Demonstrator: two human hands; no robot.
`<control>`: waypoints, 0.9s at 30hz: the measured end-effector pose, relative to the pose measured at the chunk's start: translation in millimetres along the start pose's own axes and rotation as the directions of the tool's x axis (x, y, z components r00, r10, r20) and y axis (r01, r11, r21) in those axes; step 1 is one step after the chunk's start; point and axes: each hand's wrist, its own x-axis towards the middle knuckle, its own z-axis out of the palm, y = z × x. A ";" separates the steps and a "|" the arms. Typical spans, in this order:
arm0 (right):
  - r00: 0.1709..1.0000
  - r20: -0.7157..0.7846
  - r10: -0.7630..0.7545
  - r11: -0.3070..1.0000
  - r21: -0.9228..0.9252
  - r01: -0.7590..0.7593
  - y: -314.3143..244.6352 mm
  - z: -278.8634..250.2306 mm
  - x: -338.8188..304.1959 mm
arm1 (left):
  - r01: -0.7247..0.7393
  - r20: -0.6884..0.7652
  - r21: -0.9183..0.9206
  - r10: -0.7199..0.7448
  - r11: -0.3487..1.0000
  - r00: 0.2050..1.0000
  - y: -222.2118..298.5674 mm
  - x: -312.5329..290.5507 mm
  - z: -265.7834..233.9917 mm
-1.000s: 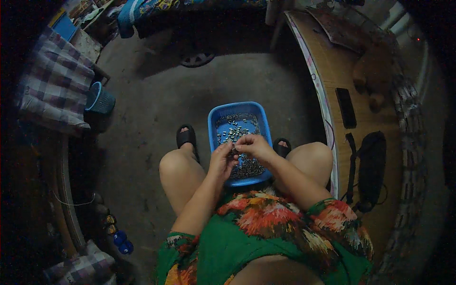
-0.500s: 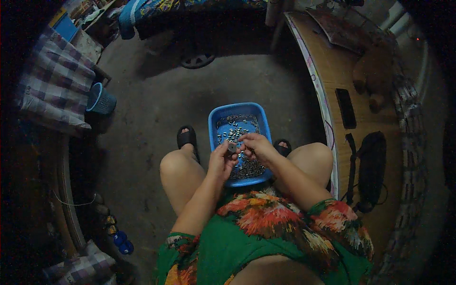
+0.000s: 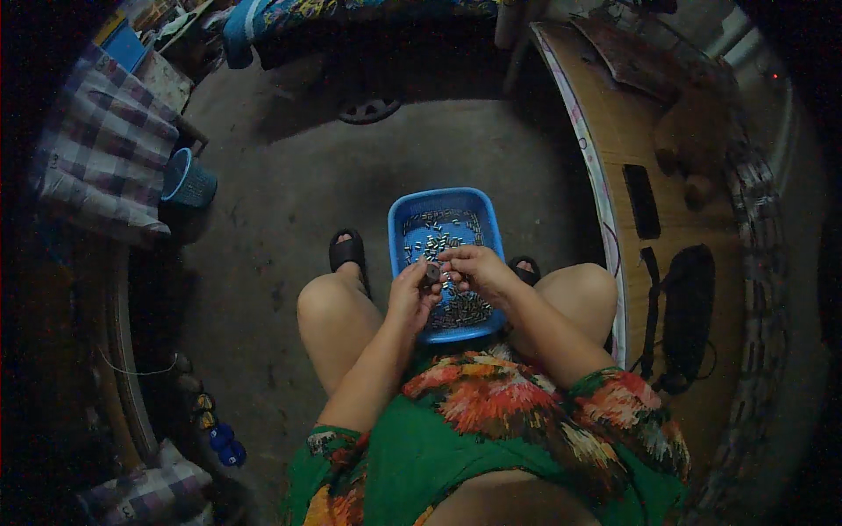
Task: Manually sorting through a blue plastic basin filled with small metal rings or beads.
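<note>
My left hand (image 3: pixel 410 298) is closed around a small dark round piece (image 3: pixel 431 273), its flat side partly showing between thumb and fingers. Right beside it, my right hand (image 3: pixel 481 270) has its thumb and forefinger pinched together near that piece. Whatever those fingertips hold is too small to make out. Both hands hover over a blue plastic basket (image 3: pixel 400 209) between my knees. Many short, shiny metal cylinders (image 3: pixel 460 311) lie in it, heaped toward the near end and scattered farther back. My hands hide part of the basket's middle.
A wooden board or tabletop (image 3: pixel 605 105) runs along the right, bearing a dark phone-like slab (image 3: pixel 641 202) and a black bag (image 3: pixel 688 307). To the left stands a blue bin (image 3: pixel 189 180) beside checked cloth (image 3: pixel 114 149). Black sandals (image 3: pixel 349 250) flank the basket.
The view has shifted slightly. Both hands stay together over the basket, and the round piece in my left hand looks slightly turned.
</note>
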 end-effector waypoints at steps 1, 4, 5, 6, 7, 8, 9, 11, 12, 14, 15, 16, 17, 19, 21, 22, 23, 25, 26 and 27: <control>1.000 0.005 -0.006 1.000 0.004 0.006 0.2 0.2 0.3 | 0.000 0.000 -0.001 0.000 1.000 1.000 -0.2 0.3 -0.3; 1.000 -0.011 -0.017 1.000 0.016 0.017 -0.9 2.3 -1.2 | -0.006 0.006 0.010 0.006 1.000 1.000 -0.6 1.0 -1.2; 0.999 -0.031 -0.021 0.999 0.024 0.022 -1.4 3.3 -1.7 | -0.006 0.009 -0.005 0.006 1.000 1.000 -0.5 0.8 -1.1; 0.999 -0.029 -0.020 0.999 0.024 0.021 -1.3 3.4 -1.4 | -0.006 0.012 -0.020 0.006 1.000 1.000 -0.4 0.4 -0.8; 1.000 -0.015 -0.021 0.999 0.044 0.021 -1.5 3.0 -1.1 | -0.006 0.011 -0.021 0.006 1.000 1.000 -0.1 -0.2 0.2; 1.000 -0.001 -0.022 0.998 0.065 0.022 -1.5 2.5 -0.9 | -0.010 0.002 -0.014 0.010 1.000 1.000 0.3 -1.1 1.4; 1.000 -0.001 -0.021 0.998 0.065 0.021 -0.2 0.8 0.4 | -0.014 -0.007 -0.008 0.014 1.000 1.000 0.7 -1.8 2.4; 0.999 0.036 -0.006 0.997 0.072 0.003 1.4 -2.1 2.4 | -0.011 -0.003 -0.006 0.011 1.000 1.000 1.3 -2.4 3.8; 0.999 0.037 -0.005 0.997 0.072 0.002 1.2 -4.7 2.1 | -0.008 0.003 -0.004 0.008 1.000 1.000 1.5 -2.2 4.2; 0.998 0.040 0.046 0.999 0.017 -0.046 -2.9 -1.8 -0.9 | -0.015 0.017 0.007 0.014 1.000 1.000 0.4 -0.1 -0.7; 0.998 0.043 0.048 0.999 0.017 -0.049 -2.1 -0.2 -0.7 | -0.020 0.036 0.019 0.020 1.000 0.999 -0.3 0.5 -3.1; 0.998 0.010 0.058 0.998 0.034 -0.058 -1.7 0.0 -1.1 | -0.020 0.035 0.018 0.020 1.000 0.999 0.1 -0.3 -1.5; 0.997 -0.023 0.068 0.997 0.051 -0.066 -1.5 0.2 -1.3 | -0.022 0.019 0.031 0.021 0.999 1.000 0.5 -1.5 0.6; 0.998 -0.016 0.061 0.997 0.045 -0.061 -0.5 -0.2 -0.6 | -0.024 0.001 0.044 0.024 0.999 1.000 0.5 -2.3 1.9; 0.998 -0.006 0.056 0.998 0.040 -0.056 -0.2 1.3 -0.6 | -0.012 0.021 0.011 0.012 1.000 1.000 0.4 -2.5 1.6; 0.997 -0.052 0.054 0.999 0.011 -0.054 -3.2 5.6 -3.2 | -0.012 0.020 0.010 0.011 1.000 1.000 0.7 -2.7 2.3; 0.994 -0.098 0.051 0.998 -0.017 -0.053 -4.7 8.0 -4.6 | 0.003 0.012 0.012 -0.003 1.000 1.000 1.3 -3.3 3.4; 0.996 -0.068 0.065 0.998 -0.002 -0.066 -5.1 7.0 -4.8 | 0.017 0.004 0.013 -0.017 1.000 1.000 1.0 -2.8 2.8; 0.996 -0.039 0.078 0.997 0.012 -0.078 -5.4 6.5 -5.0 | 0.031 0.010 -0.007 -0.031 0.999 0.999 -0.3 -1.3 1.1; 0.996 -0.038 0.078 0.997 0.012 -0.078 -4.2 5.8 -4.3 | 0.046 0.017 -0.028 -0.045 0.999 0.999 -1.2 -0.5 -0.2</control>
